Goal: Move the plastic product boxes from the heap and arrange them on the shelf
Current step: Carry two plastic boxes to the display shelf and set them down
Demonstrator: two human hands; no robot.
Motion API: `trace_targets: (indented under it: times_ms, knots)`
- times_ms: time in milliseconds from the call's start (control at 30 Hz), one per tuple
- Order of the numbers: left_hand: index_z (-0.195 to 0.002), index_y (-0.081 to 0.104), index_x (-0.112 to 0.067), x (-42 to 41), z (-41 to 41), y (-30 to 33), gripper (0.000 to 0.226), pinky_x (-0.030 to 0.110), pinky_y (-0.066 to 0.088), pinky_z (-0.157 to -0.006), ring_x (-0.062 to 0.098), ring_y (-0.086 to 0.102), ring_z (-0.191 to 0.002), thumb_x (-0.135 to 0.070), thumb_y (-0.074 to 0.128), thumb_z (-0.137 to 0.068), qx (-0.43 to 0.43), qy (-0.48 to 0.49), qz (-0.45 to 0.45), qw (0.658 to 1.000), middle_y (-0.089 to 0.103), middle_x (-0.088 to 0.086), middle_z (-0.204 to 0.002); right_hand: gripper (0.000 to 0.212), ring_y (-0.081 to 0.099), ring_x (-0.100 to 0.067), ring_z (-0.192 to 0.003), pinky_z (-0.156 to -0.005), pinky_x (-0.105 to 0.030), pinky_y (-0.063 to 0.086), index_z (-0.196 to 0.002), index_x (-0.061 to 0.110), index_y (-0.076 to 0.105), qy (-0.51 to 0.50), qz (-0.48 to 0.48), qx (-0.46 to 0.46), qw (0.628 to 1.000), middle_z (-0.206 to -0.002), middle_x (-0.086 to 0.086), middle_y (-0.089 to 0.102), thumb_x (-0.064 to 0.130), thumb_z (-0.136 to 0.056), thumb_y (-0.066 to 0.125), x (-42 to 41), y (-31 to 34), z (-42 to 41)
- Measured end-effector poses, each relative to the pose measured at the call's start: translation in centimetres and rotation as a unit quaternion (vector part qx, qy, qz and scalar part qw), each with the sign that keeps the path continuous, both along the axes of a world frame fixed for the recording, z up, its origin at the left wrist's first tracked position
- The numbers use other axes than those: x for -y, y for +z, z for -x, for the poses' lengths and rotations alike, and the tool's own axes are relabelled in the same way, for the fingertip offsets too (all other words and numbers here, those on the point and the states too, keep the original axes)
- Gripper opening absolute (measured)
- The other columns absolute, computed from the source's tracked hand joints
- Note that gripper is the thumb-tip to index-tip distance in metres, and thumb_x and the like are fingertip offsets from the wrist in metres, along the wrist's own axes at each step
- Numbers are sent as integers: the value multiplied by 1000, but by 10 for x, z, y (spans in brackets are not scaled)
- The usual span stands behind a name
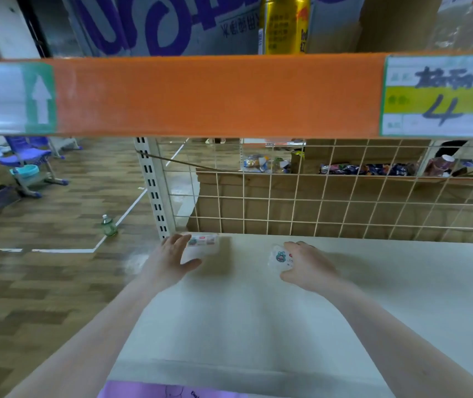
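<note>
Both my arms reach over a white shelf board (258,311). My left hand (169,259) grips a clear plastic box (201,247) with a printed label at the board's far left corner, close to the wire back. My right hand (307,265) holds a second clear plastic box (279,258) with a cartoon label, tilted, a little right of the first and just above or on the board. The two boxes are apart. The heap is not in view.
An orange shelf beam (215,96) with a price tag (442,96) crosses just above. A wire grid back panel (330,202) closes the shelf's rear; a white upright post (152,185) stands at its left. A green bottle (109,225) stands on the wooden floor, left.
</note>
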State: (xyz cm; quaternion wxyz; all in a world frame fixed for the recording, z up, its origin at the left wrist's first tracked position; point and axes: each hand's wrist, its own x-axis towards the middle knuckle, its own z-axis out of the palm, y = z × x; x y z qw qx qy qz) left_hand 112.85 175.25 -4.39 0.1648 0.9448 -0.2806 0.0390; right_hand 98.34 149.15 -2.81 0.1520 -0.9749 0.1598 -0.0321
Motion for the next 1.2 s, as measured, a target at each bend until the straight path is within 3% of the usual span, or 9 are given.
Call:
trace_targets:
  times_ms: [167,267,400,633,933,1200]
  knots:
    - [-143,36,-15,-30,35,-17,59,29,26,-104,24,35,-131,-46,48,-93,6,77,-8,997,40,3,-143,19,45,-18,-81,-50,-25,24,-88,20,43,27,31,0,999,-89,4,46,26,-75,56,-7,3,-17]
    - [-141,38,-15,-37,52,-27,58,32,30,-103,25,35,-131,-44,49,-93,-17,107,9,994,40,4,-144,19,46,-18,-80,-50,-26,25,-89,21,42,46,51,-17,997,-89,4,46,25,-76,55,-17,4,-28]
    - [-139,40,-13,-33,69,-38,56,25,23,-106,20,35,-133,-44,49,-93,-2,112,23,993,41,5,-143,19,47,-19,-81,-57,-26,30,-91,19,43,74,60,-25,995,-96,0,52,22,-75,53,-29,2,-47]
    - [-141,34,-15,-30,80,-50,56,28,17,-112,20,26,-137,-48,38,-96,39,121,-25,992,35,1,-145,35,56,-27,-103,-70,-28,38,-109,17,53,100,75,-50,991,-114,-3,55,28,-76,55,-35,-1,-87]
    - [-146,24,-18,-27,84,-50,58,30,8,-114,16,15,-141,-49,31,-98,23,132,-34,990,23,-2,-151,18,56,-24,-90,-63,-26,35,-90,20,50,127,56,-68,988,-103,-2,58,28,-75,57,-41,-1,-110]
    - [-145,23,-20,-26,86,-49,57,29,7,-113,17,15,-140,-50,30,-97,17,139,-35,990,24,-1,-150,22,50,-21,-80,-63,-26,37,-88,20,49,155,38,-73,984,-96,-1,55,34,-73,58,-44,-5,-121]
